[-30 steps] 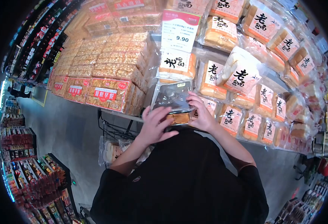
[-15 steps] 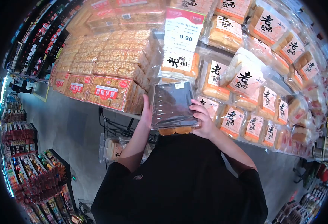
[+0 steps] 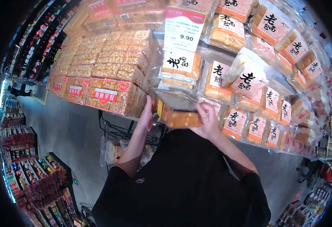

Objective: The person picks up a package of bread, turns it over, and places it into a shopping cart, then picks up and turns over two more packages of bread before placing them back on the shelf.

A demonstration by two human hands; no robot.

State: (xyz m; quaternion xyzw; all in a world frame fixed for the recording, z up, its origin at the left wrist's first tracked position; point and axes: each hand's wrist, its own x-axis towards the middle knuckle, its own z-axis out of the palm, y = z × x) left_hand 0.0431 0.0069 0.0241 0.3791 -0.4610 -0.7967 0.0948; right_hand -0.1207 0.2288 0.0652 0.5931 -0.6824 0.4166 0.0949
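1. Since half a second earlier, the clear-wrapped rectangular package of golden-brown baked pieces (image 3: 181, 118) had tipped: its dark flat face no longer filled the view, and its golden-brown side showed, blurred.
2. The package was between the two hands, in front of the person's black short-sleeved shirt (image 3: 181, 181) and at the display's near edge.
3. The right hand (image 3: 207, 120) gripped the package's right end, fingers curled over the edge.
4. The left hand (image 3: 147, 114) stood upright at its left end, fingers extended; whether it gripped could not be told.
5. Left of the hands rose a stack of clear-wrapped tan grain blocks with red labels (image 3: 107, 94).
6. Beyond the package lay a bagged loaf with a white, black-lettered label (image 3: 181, 62), below a pink-and-white price sign reading 9.90 (image 3: 184, 30).
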